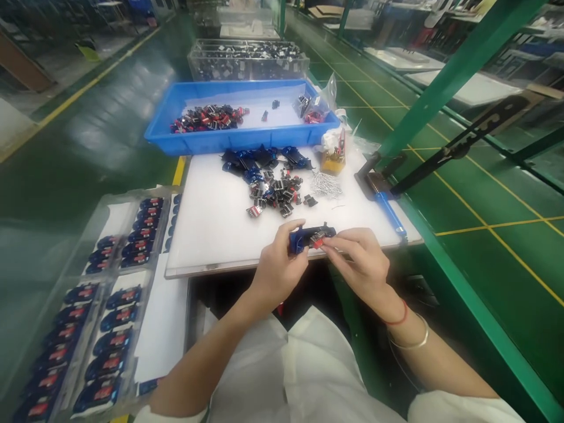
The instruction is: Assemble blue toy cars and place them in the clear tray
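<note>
Over the front edge of the white table (220, 235), my left hand (282, 261) grips a dark blue plastic housing (298, 239) between thumb and fingers. My right hand (359, 261) pinches a small red and metal part (318, 239) against the housing's open side. Whether that part is seated inside, I cannot tell. Just beyond my hands lies a pile of small black, red and metal parts (279, 191). Behind it are several more blue housings (247, 161). To the right of the pile, thin metal pins (326, 185) lie in a heap.
A blue bin (211, 141) with red and black parts stands at the table's back. Clear trays (103, 282) of blue pieces with red inserts sit at left. A blue-handled tool (388, 212) and a green post (458, 82) stand at right, near a small yellow box (332, 164).
</note>
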Motion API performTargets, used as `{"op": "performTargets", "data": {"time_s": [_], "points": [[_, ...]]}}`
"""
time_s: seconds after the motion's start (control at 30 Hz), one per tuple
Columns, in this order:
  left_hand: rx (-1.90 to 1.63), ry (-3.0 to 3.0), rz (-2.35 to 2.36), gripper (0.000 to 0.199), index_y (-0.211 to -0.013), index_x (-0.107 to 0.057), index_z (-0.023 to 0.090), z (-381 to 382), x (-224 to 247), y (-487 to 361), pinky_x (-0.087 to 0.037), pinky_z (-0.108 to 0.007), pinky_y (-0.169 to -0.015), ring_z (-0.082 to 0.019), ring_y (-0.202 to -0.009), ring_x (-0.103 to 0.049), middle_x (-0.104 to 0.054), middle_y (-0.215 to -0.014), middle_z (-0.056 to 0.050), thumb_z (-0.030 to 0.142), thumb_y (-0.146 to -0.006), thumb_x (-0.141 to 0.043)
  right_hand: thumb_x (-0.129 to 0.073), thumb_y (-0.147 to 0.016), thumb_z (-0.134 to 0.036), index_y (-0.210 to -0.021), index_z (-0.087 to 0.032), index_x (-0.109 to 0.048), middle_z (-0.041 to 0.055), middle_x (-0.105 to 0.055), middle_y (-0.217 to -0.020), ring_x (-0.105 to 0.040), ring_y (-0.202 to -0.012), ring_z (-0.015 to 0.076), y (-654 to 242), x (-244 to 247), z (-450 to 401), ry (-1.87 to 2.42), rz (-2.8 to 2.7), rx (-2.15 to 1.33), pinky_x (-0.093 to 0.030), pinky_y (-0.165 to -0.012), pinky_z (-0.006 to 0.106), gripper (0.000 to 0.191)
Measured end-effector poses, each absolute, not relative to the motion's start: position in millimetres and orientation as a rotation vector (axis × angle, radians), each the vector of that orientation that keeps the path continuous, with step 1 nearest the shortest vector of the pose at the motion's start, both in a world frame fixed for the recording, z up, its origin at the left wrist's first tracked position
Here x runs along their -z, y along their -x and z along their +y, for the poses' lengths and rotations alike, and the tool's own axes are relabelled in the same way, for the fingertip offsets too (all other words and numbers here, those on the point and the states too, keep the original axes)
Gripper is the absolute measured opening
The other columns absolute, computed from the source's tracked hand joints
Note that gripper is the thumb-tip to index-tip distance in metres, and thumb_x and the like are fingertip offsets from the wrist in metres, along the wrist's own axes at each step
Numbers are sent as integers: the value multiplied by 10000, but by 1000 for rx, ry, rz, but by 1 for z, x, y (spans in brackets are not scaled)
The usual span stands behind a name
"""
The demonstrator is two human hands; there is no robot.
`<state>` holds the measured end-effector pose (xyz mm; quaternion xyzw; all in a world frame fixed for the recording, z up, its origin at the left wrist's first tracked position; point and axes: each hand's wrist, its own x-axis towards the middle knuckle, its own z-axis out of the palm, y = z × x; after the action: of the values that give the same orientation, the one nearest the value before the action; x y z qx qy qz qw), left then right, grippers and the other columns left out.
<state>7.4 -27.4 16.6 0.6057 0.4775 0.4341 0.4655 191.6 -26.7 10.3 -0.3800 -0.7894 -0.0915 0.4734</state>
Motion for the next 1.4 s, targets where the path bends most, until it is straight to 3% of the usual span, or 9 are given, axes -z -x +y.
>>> {"op": "performTargets", "data": {"time_s": [0.2, 0.57, 0.77, 0.93, 1.03, 1.27, 1.4], "points": [[-1115, -1697, 1156, 423, -1272, -529, 199, -39, -21, -12, -555, -246, -829, -160, -927, -706, -716, -1101, -58, 134, -856, -566, -663, -915, -85, -1148, -284, -644, 33, -650, -842, -627, -738, 204, -194, -8, -33, 928, -1913, 285, -542, -648, 346, 307], [-1182, -1760, 1088, 420, -1225, -595, 220, -42, -19, -18, -567, -252, -871, -164, -915, -713, -715, -1073, -38, 108, -821, -589, -676, -902, -86, -1202, -303, -647, 31, -658, -836, -635, -730, 214, -197, -7, -37, 939, -1890, 248, -546, -641, 351, 372], [-1092, -1323, 1061, 442, -1183, -587, 198, -35, -19, -10, -593, -284, -854, -163, -863, -715, -714, -944, -24, 176, -761, -716, -653, -910, -62, -1171, -255, -632, 57, -657, -884, -625, -770, 212, -194, -13, -35, 925, -2009, 172, -540, -673, 355, 326], [-1047, -807, 934, 434, -1116, -583, 148, -26, -19, -3, -623, -398, -859, -212, -921, -715, -698, -967, -58, 220, -736, -778, -667, -945, -291, -1275, -229, -598, 128, -666, -1084, -624, -978, 285, -197, -14, -29, 936, -2213, 147, -538, -822, 452, 342], [-990, -664, 871, 433, -1108, -572, 134, -24, -22, -1, -611, -462, -903, -236, -934, -727, -696, -1006, -81, 240, -747, -787, -592, -985, -270, -1296, -230, -581, 119, -678, -1095, -621, -1003, 277, -199, -13, -26, 915, -2260, 141, -524, -848, 440, 314], [-724, -973, 855, 495, -1226, -571, 180, -21, -24, 22, -613, -373, -805, -202, -815, -733, -724, -950, -79, 445, -834, -717, -570, -981, -209, -1112, -212, -619, 82, -689, -946, -633, -843, 234, -201, -26, -23, 904, -2270, 57, -510, -747, 383, 140], [-709, -1420, 974, 518, -1235, -652, 248, -15, -23, 34, -587, -317, -827, -199, -933, -690, -688, -1129, -77, 380, -756, -798, -596, -933, -180, -1009, -206, -642, 54, -676, -860, -621, -783, 211, -202, -37, -23, 968, -2236, -250, -515, -715, 346, 93]]}}
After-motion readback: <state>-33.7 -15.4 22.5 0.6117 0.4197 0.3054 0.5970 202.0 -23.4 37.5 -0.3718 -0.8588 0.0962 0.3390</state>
